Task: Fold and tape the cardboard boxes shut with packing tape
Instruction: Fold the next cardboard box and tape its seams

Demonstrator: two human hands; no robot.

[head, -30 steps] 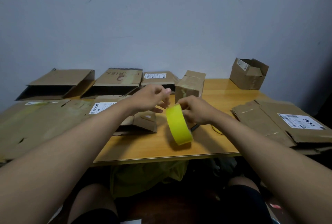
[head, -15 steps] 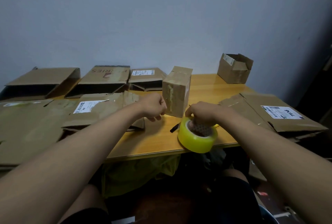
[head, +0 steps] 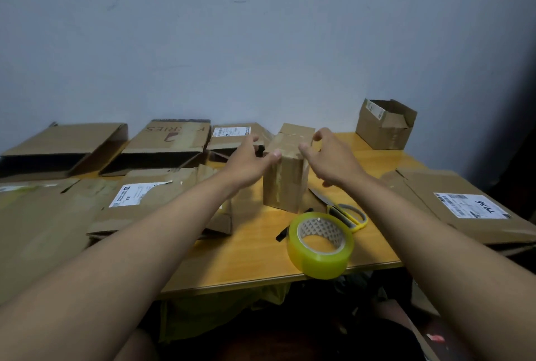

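A small closed cardboard box (head: 285,183) stands upright in the middle of the wooden table (head: 252,247), with tape across its front. My left hand (head: 249,157) reaches to its upper left edge, fingers spread, thumb touching the box. My right hand (head: 327,155) hovers at the upper right edge, fingers loosely spread, thumb near the top. Neither hand holds anything. A roll of yellow-clear packing tape (head: 320,244) lies on the table's near edge, right of centre.
Yellow-handled scissors (head: 345,212) lie behind the roll. Flattened cartons (head: 145,195) cover the left side, several more (head: 168,140) line the wall, and one large flat carton (head: 464,207) lies on the right. An open small box (head: 385,126) stands at the far right corner.
My right hand has let go of the tape roll, which now lies on the table edge. Both hands have risen to the top of the small upright box. The scissors have come into sight.
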